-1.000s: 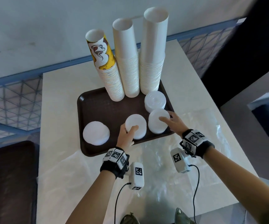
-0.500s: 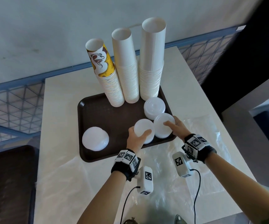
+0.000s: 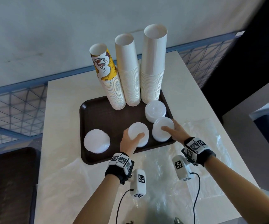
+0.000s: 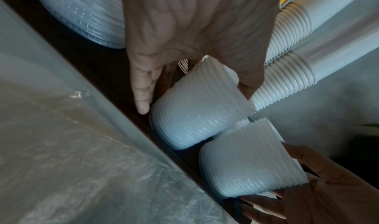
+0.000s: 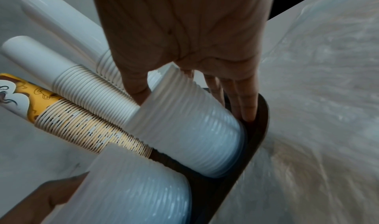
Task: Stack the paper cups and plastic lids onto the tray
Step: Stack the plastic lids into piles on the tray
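A dark brown tray [image 3: 98,113] lay on a pale table [image 3: 62,97], with a sheet of clear plastic film [image 3: 162,175] spread over the table's near half.

Along the tray's twelve o'clock edge stood three tall stacks of paper cups:
- a yellow printed stack [image 3: 109,84] toward eleven o'clock, leaning a little;
- a plain white stack [image 3: 129,78] at twelve;
- the tallest white stack [image 3: 153,70] toward one o'clock.

Four piles of white plastic lids sat on the tray:
- one lid pile [image 3: 155,110] at the foot of the tallest cups, at about two o'clock;
- a lone lid pile [image 3: 97,141] at about eight o'clock, well apart from the hands;
- two more near the six o'clock edge, each in a hand.

The left hand [image 3: 129,143] gripped the middle lid pile [image 3: 138,133]. Its thumb curled over the top and its fingers wrapped the ribbed side, as the left wrist view showed [image 4: 201,107].

The right hand [image 3: 175,131] held the right lid pile [image 3: 162,129] at about four o'clock. Its thumb lay across the top face, and its fingers reached down the far side to the tray, seen from the right wrist [image 5: 190,130].

The two held piles stood just beside each other; whether they touched could not be told. Both appeared to rest on the tray.
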Demonstrator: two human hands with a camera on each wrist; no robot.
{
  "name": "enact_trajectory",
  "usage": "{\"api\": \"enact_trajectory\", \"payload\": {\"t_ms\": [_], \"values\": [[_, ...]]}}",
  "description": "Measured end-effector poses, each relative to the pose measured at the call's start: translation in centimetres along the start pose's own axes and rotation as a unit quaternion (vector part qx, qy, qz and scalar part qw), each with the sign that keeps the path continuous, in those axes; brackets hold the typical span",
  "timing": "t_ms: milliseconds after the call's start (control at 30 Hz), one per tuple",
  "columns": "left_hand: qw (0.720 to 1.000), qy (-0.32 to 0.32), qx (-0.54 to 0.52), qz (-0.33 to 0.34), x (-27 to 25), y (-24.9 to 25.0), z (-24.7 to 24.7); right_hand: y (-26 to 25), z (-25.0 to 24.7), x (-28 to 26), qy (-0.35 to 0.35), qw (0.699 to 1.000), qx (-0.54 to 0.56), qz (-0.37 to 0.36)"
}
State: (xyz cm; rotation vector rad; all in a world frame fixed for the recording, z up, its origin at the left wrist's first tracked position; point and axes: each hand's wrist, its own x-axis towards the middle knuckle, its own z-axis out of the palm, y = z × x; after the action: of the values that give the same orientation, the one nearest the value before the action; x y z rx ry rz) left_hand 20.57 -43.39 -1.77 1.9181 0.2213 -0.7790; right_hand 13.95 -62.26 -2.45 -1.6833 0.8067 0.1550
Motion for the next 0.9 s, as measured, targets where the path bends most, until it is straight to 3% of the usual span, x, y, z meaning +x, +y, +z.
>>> {"api": "enact_trajectory", "payload": {"t_ms": [767,833,900], "values": [[0.999,-0.041,0.013,0.011,-0.7,0.1,-0.3,-1.1,-0.2,-1.2,-0.013,1.000,0.003,0.007],[0.999,-0.023,0.003,0.040,-1.1,0.5,-1.3,-1.2,-0.3,-1.3,-0.011,1.000,0.007,0.007],[0.994,0.040,0.002,0.103,-1.4,1.3,-2.9,-1.3,-0.3,-1.5,-0.011,1.000,0.011,0.010]]}}
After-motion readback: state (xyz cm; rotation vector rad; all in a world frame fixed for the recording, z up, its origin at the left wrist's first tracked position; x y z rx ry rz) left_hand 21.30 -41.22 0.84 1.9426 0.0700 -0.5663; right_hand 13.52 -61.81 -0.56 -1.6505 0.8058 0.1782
